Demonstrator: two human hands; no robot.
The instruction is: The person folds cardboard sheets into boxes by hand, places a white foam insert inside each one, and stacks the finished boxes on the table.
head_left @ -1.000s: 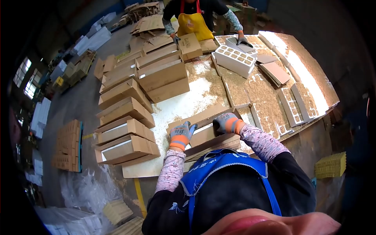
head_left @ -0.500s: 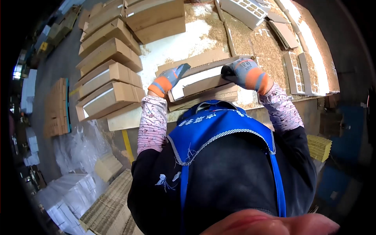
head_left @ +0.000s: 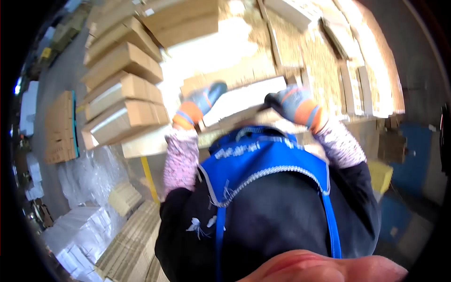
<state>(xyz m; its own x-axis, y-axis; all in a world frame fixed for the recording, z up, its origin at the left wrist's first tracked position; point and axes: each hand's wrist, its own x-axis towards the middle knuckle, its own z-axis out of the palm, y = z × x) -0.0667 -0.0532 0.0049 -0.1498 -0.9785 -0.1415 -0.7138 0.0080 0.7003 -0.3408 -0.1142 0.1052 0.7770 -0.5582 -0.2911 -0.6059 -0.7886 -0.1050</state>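
A long cardboard box (head_left: 235,115) with a broad white inside (head_left: 246,99) lies in front of me at the table's near edge. My left hand (head_left: 199,104), in a grey and orange glove, is closed on its left end, the dark fingertips over the white part. At the right end my right hand (head_left: 297,105), gloved the same way, has its dark fingertips curled at the box's near edge. Motion blur softens both hands. Just behind the box lies a flat strip of cardboard (head_left: 244,71).
Several open cardboard boxes (head_left: 124,89) stand in a row at left, with a larger one (head_left: 183,21) beyond. White-sided blocks (head_left: 351,89) stand at right on the crumb-strewn table (head_left: 324,75). Stacked ridged sheets (head_left: 131,235) and clear plastic wrap (head_left: 94,174) lie on the floor at left.
The near cardboard flap has dropped toward me and more of the white inside shows. My right hand has moved slightly down. The whole view has shifted a little.
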